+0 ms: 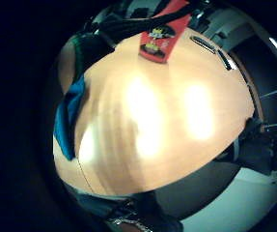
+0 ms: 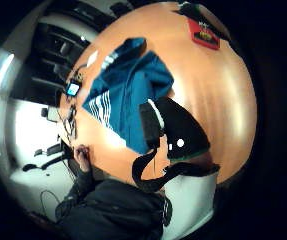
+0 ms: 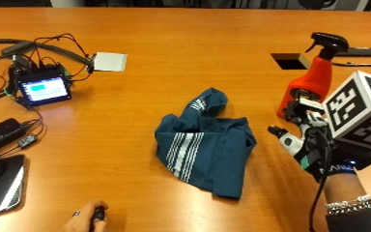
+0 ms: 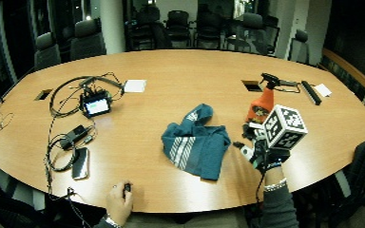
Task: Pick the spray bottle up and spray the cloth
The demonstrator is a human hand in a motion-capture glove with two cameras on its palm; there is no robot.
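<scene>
The spray bottle (image 3: 309, 79), orange-red with a black trigger head, stood upright on the wooden table (image 3: 192, 58), to the right of the cloth and just beyond the gloved right hand (image 3: 314, 140). Its contents could not be made out through the coloured body. The right hand hovered near the bottle's base, close to it; contact could not be confirmed, and the fingers were too hidden behind the glove hardware to tell whether they were straight or curled. The cloth (image 3: 205, 140), dark teal with white stripes, lay crumpled on the table mid-surface, apart from the bottle and just left of the right hand. In the thumb side palm view the cloth (image 2: 128, 95) filled the middle, with the bottle (image 2: 203, 32) well beyond it. In the little finger side palm view the bottle (image 1: 159, 36) showed at the far edge of the table and the cloth (image 1: 70, 116) at one side. The bare left hand (image 3: 88, 220) rested at the near table edge, curled round a small dark object. Further left were a small lit screen (image 3: 43, 89) with cables, a phone (image 3: 4, 183), and a pale card (image 3: 110, 61). A rectangular port opening (image 3: 292, 60) sat in the table behind the bottle.
</scene>
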